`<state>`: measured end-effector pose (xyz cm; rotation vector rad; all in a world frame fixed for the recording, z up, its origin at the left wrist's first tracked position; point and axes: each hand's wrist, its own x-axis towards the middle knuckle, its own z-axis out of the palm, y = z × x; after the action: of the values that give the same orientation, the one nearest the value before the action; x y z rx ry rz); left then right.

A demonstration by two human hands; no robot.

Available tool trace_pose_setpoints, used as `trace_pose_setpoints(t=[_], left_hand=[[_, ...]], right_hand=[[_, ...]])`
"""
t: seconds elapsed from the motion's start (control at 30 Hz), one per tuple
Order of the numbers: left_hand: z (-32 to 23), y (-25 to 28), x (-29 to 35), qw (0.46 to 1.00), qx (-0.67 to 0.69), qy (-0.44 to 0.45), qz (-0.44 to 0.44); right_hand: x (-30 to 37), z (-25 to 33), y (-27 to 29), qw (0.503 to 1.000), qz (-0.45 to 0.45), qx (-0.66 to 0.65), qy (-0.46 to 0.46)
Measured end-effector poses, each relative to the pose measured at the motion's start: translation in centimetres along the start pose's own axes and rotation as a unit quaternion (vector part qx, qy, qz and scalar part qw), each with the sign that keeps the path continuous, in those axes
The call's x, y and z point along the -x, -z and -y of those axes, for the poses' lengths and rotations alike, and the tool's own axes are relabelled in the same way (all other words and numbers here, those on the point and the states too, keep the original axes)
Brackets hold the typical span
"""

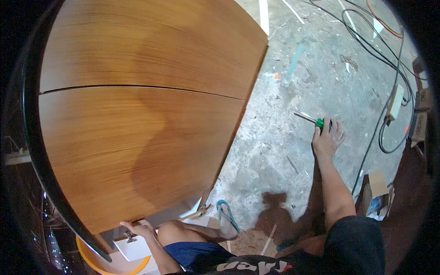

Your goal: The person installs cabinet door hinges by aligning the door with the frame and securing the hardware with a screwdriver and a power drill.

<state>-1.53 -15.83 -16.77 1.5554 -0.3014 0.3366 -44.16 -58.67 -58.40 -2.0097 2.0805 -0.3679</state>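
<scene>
the right hand (327, 137) grips a green-handled screwdriver (312, 120) out over the concrete floor (284, 137). the left hand (137, 228) clutches the wooden cabinet's (137, 114) lower edge. an open brown cardboard box (376, 185) sits by the right elbow.

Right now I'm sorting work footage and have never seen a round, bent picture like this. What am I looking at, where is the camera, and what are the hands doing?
There is no machine here: a person wears a wide fisheye camera on the head, looking down, so straight edges bend near the rim. The left hand grips the lower edge of a large wooden cabinet with two brown panels. The right hand reaches out over the rough concrete floor and holds a green-handled screwdriver. Black cables and a power strip lie on the floor further off. The person's foot wears a teal flip-flop. A yellow-rimmed round object sits below the cabinet.
</scene>
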Motion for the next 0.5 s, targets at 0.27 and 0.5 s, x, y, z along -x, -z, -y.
trace_pose_setpoints(t=[0.27, 0.5], left_hand=[[-0.6, 0.0, 0.8, 0.998, 0.039, 0.035, 0.046], [-2.4, 0.3, 0.8, 0.994, 0.100, 0.052, 0.004]], right_hand=[[-0.1, 0.6, 1.4, 1.000, -0.003, -0.007, 0.020], [0.2, 1.3, 2.0, 0.998, 0.066, 0.011, 0.003]])
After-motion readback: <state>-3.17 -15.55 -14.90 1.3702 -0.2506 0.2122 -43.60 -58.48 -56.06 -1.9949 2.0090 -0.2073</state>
